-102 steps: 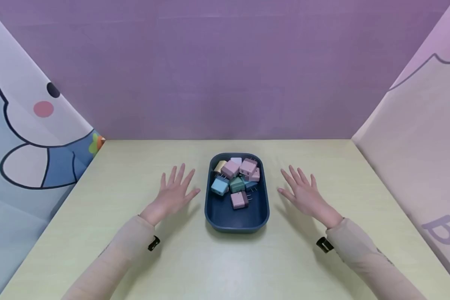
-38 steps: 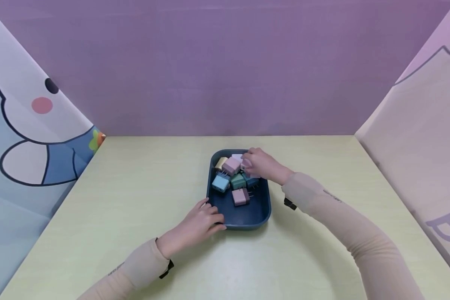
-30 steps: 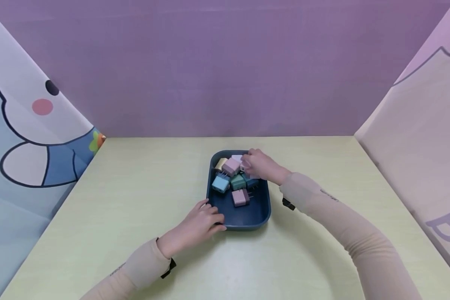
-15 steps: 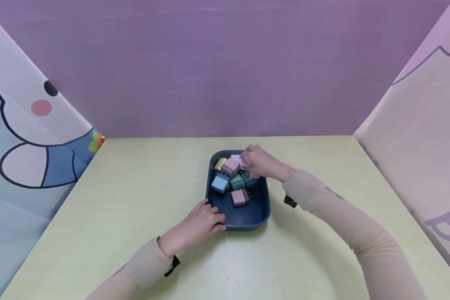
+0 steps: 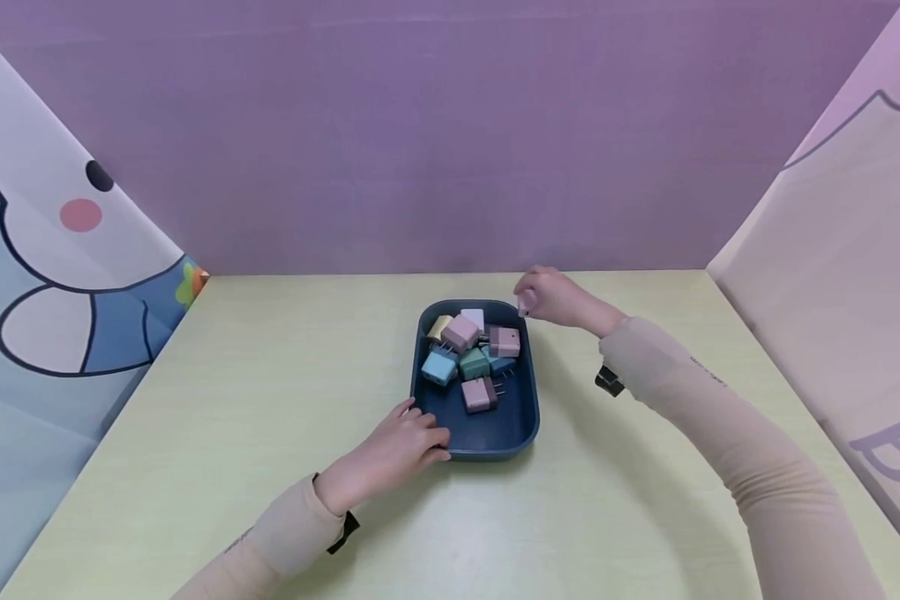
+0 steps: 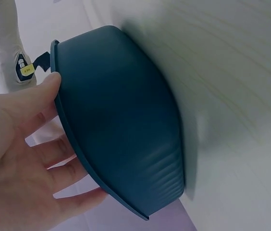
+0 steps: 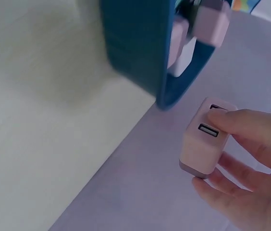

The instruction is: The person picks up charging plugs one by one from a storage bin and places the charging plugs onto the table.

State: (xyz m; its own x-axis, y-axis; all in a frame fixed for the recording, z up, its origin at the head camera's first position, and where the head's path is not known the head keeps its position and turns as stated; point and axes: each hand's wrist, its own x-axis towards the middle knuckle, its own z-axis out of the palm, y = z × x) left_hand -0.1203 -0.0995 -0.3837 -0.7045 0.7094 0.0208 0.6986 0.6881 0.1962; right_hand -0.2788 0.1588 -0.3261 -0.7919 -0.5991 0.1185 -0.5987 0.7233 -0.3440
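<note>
My right hand (image 5: 562, 298) pinches a pink USB wall charger (image 7: 200, 151) between thumb and fingers, above the far right corner of a dark blue plastic bin (image 5: 487, 432). The charger's two USB ports face the camera in the right wrist view, with the thumb over one of them. At the bin's near left corner, my left hand (image 5: 392, 454) holds the rim; its thumb (image 6: 49, 89) lies on the edge and its fingers reach over it. Inside the bin lie several more chargers: a light blue one (image 5: 439, 368), a green one (image 5: 474, 364) and a front pink one (image 5: 477, 396).
The bin stands on a pale wooden table (image 5: 270, 358). A purple backdrop (image 5: 450, 150) rises at the table's far edge, with printed cloth panels at the left (image 5: 45, 275) and right (image 5: 817, 300).
Both hands came from beside the bin to it. The left took the rim; the right took hold of a pink charger in the bin and lifted it up, back and right.
</note>
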